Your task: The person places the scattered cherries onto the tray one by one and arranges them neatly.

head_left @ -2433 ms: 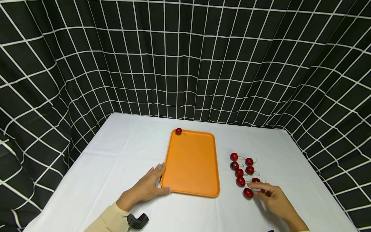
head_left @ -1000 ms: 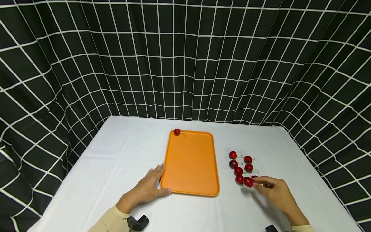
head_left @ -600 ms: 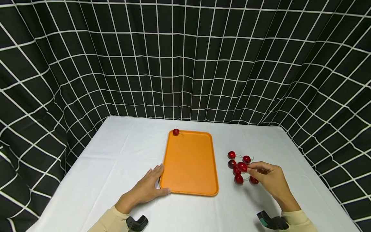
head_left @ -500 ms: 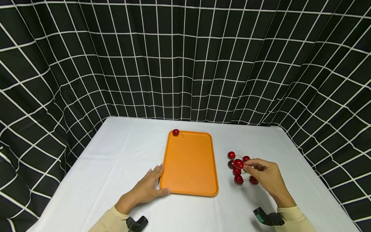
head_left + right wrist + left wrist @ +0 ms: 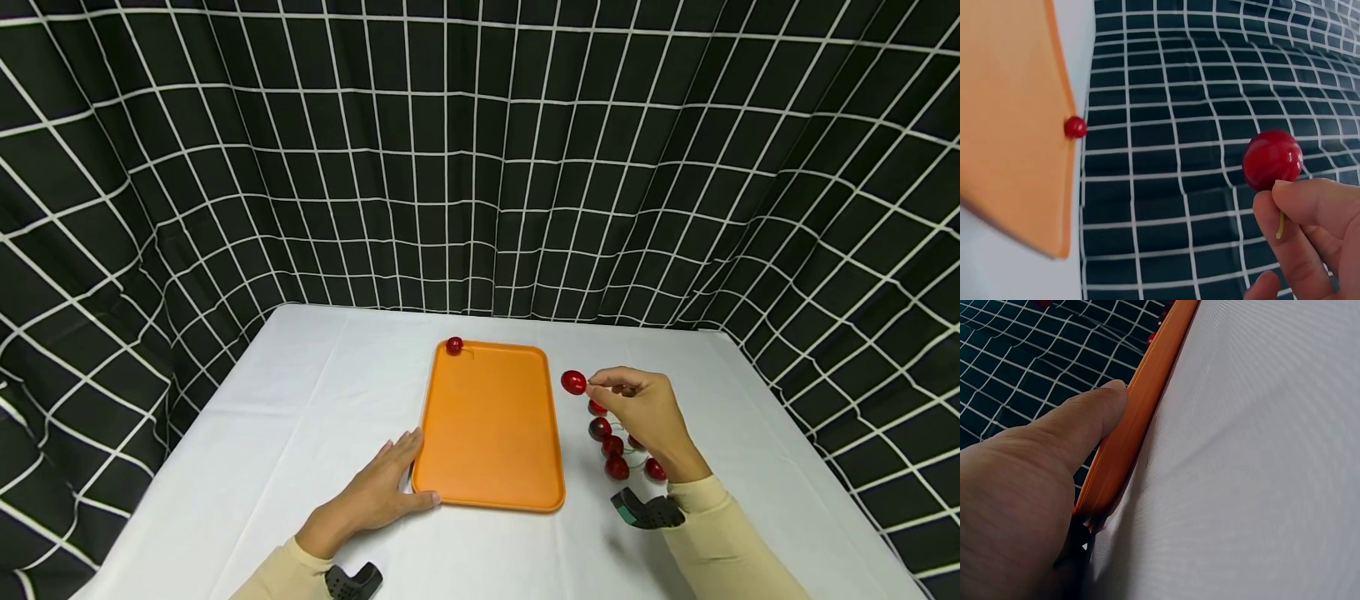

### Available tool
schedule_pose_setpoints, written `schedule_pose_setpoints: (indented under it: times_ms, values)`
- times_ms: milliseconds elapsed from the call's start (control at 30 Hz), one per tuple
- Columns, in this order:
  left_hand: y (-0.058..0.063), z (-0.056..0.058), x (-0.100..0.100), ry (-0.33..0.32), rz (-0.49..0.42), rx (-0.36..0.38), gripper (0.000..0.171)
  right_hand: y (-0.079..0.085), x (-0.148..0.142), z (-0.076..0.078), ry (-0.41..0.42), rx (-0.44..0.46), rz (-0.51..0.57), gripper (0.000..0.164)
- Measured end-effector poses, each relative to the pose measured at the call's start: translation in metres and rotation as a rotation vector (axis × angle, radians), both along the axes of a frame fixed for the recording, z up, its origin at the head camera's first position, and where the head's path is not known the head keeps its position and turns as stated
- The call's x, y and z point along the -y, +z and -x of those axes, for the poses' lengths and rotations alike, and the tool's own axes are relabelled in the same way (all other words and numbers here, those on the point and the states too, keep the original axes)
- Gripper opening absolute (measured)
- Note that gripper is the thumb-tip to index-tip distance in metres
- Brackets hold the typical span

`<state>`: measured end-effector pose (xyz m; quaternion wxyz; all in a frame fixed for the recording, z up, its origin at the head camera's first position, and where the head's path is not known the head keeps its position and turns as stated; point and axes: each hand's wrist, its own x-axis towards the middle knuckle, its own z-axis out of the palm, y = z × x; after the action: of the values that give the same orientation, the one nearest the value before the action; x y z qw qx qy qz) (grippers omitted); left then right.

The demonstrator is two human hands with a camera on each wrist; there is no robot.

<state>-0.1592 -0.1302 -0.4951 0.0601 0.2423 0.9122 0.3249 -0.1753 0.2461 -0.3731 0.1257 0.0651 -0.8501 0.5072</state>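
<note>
My right hand pinches a red cherry between thumb and fingertips, up off the table to the right of the orange tray. In the right wrist view the held cherry has its short green stem between the fingers. The left hand rests at the tray's near left corner, thumb on the near edge and straight fingers along the left side. In the left wrist view its thumb touches the orange rim. Another cherry sits on the tray's far left corner.
Several loose stemmed cherries lie on the white-covered table right of the tray, some partly behind the right hand. A black curtain with a white grid surrounds the table's back and sides. Both wrists wear black devices.
My right hand has picked a cherry from the near end of the group and carried it up, away and leftward, toward the tray's right side. The left hand stays at the tray's corner.
</note>
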Motion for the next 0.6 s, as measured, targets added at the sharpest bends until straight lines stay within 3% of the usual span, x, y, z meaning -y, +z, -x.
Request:
schedule_pose_setpoints:
  times_ms: [267,600]
  values:
    - [0.001,-0.001,-0.001,0.012,-0.008,0.009,0.102,0.000,0.029,0.029,0.042,-0.057,0.039,0.012]
    - [0.001,-0.001,-0.002,0.013,-0.011,0.004,0.102,-0.001,0.058,0.053,0.058,-0.090,0.028,0.009]
